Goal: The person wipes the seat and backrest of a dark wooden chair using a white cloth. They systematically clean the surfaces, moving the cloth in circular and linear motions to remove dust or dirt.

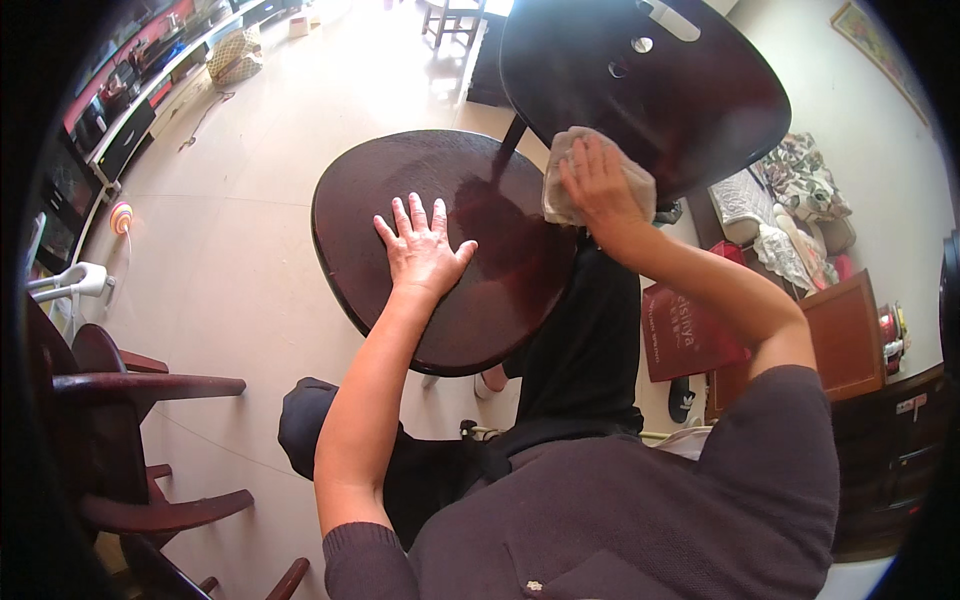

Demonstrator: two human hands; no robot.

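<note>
A dark reddish-brown wooden chair stands before me, its rounded seat (360, 180) below and its broad backrest (675, 97) rising at the upper right. My left hand (424, 251) lies flat on the seat with the fingers spread and nothing in it. At the lower left edge of the backrest, my right hand (604, 180) presses a folded beige cloth (559, 199). Part of the cloth is hidden under that hand. The backrest has a slot (675, 20) and round holes near its top. A glossy reflection shows on the right half of the seat.
Other dark wooden chairs (150, 386) lie or stand at the left, legs pointing towards me. A dark red paper bag (686, 330) with writing and a black slipper (681, 400) are on the right. A striped ball-shaped object (121, 217) and a checked bag (235, 56) sit farther left.
</note>
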